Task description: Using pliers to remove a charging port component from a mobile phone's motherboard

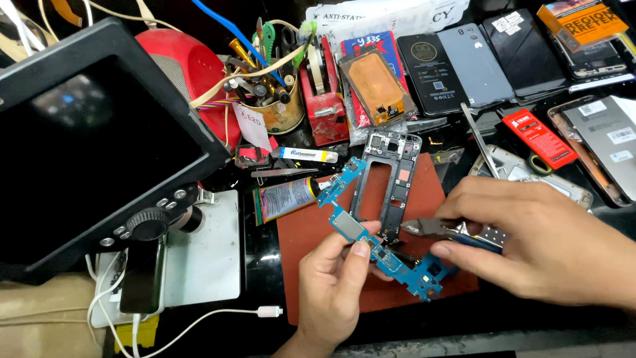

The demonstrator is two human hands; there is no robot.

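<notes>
Overhead, cluttered bench (265,265) — red mat (311,232), phones (464,63), microscope screen (86,132).

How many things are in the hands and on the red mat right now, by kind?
Blue circuit board, pinched in the left hand: 1
Pliers, in the right hand: 1
Black phone frame lying on the red mat: 1
Glue tube at the mat's left edge: 1
Total: 4

Your big dark monitor screen (86,132) near left, red flat package (538,138) right, orange package (583,23) far right, white label (621,135) on right panel.
</notes>
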